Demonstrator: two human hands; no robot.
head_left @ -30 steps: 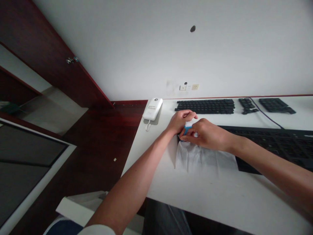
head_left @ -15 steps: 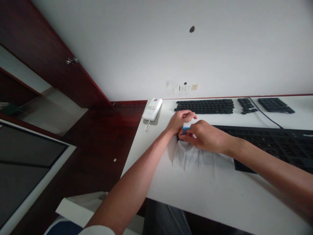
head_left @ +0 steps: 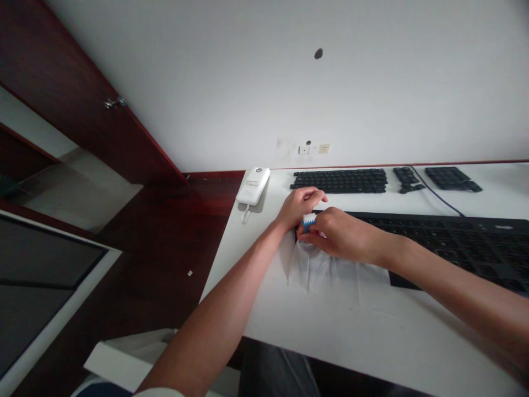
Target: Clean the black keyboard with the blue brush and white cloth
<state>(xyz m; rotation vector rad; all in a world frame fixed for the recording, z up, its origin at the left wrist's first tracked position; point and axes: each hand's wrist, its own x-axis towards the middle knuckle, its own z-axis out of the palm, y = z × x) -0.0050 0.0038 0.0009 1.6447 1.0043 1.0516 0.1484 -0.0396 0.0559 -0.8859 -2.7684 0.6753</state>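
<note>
A small blue brush (head_left: pixel 308 221) with white bristles pointing up is pinched in the fingers of my right hand (head_left: pixel 336 229). My left hand (head_left: pixel 301 203) lies just beyond it, at the left end of the black keyboard (head_left: pixel 450 242); its fingers are loosely bent and apart, with nothing visible in them. Whether it presses on the keyboard is hidden. A thin white tissue (head_left: pixel 326 270) spreads over the near left part of the keyboard and onto the desk, beneath my right hand.
Black keycaps (head_left: pixel 339 180) lie in keyboard order along the back of the white desk (head_left: pixel 330 320), with further groups (head_left: pixel 451 179) to the right. A cable (head_left: pixel 438 194) runs between them. A white power bank (head_left: pixel 253 186) with a loop stands at the left edge. The wall rises behind.
The view has shifted slightly, moving everything a little left. My right hand's brush now shows more of its bristles; both hands stay at nearly the same place over the keyboard's left end.
</note>
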